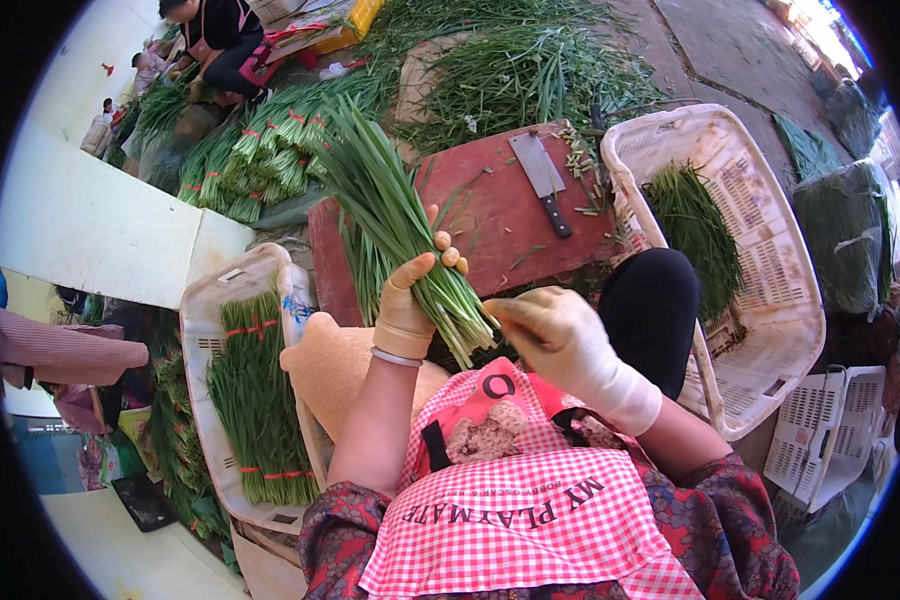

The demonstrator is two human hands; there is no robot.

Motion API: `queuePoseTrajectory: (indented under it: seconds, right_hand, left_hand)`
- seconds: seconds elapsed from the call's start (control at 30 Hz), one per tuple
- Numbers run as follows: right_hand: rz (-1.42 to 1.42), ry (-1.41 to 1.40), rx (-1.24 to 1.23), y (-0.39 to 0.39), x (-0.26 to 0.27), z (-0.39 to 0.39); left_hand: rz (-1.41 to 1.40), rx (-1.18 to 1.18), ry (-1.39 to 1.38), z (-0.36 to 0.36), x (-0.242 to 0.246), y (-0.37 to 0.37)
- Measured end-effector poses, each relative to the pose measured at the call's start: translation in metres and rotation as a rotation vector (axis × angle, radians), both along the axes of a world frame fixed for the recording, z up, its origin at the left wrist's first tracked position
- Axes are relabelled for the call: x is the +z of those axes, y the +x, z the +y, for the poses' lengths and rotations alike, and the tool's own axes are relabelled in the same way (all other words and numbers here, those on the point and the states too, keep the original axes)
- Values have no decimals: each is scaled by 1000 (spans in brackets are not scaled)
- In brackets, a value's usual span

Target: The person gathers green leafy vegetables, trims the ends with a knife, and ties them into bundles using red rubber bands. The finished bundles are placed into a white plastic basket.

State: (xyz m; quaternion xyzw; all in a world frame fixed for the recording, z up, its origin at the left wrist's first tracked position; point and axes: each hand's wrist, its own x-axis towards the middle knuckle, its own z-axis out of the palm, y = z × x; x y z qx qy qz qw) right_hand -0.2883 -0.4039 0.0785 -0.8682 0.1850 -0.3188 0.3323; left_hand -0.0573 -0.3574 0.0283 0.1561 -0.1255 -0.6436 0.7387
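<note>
My left hand (406,304), in a pale glove, grips a bunch of garlic chives (379,191) around its lower part. The leaves point up and away to the left, and the pale stem ends face my apron. My right hand (566,337), also gloved, has its fingers pinched together at the stem ends. It is slightly blurred, and I cannot tell if a stalk is between the fingertips. Beyond my hands is a red board (487,217), with more chives (361,262) partly hidden under the held bunch. A cleaver (544,176) lies on its right side.
At left stands a white plastic crate (195,352) with tied chive bundles (259,405). Another crate (776,300) at right contains loose chives (694,240). Past the board lie a heap of greens (525,82) and red-banded bundles (277,157). A person (221,45) sits farther off.
</note>
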Motion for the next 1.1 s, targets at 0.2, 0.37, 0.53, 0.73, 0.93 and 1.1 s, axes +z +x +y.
queuePoseTrajectory:
  seconds: [0.2, 0.37, 0.53, 0.73, 0.93, 1.1]
  right_hand:
    - [258, -172, -96, 29, 0, 20]
    - [277, -211, -129, 40, -22, 21]
    - [584, -185, 34, 31, -45, 29]
    - [706, -49, 99, -8, -61, 11]
    - [161, 126, -73, 4, -39, -7]
    - [235, 321, 26, 21, -17, -8]
  left_hand:
    - [-9, 56, 82, -2, -3, -19]
    - [2, 153, 220, 4, -8, -21]
    - [-33, 214, 189, 6, -5, -16]
    - [-16, 270, 23, 15, 9, 18]
    - [60, 117, -61, 9, 9, 7]
    - [128, -14, -56, 5, 8, -3]
